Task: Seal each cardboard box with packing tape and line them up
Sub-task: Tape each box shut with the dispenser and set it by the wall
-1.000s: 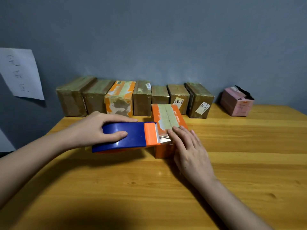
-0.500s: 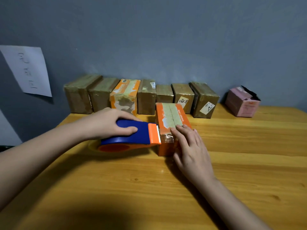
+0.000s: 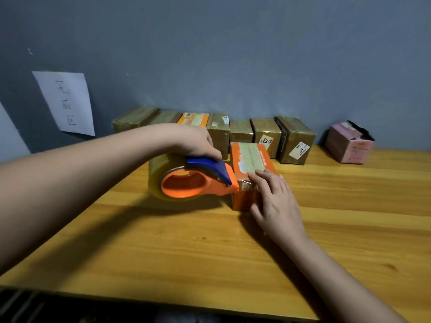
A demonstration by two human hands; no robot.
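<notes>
Left hand (image 3: 198, 143) grips the dispenser (image 3: 198, 180) beside the box (image 3: 250, 164); right hand (image 3: 277, 201), fingers flat, presses tape (image 3: 247, 184) down.

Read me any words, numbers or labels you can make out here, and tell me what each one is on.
"07": white label on a taped brown box in the back row.
Label on the next box: too blurred.
Handwriting on wall paper: not legible.
Side print on the orange box: too small.
</notes>
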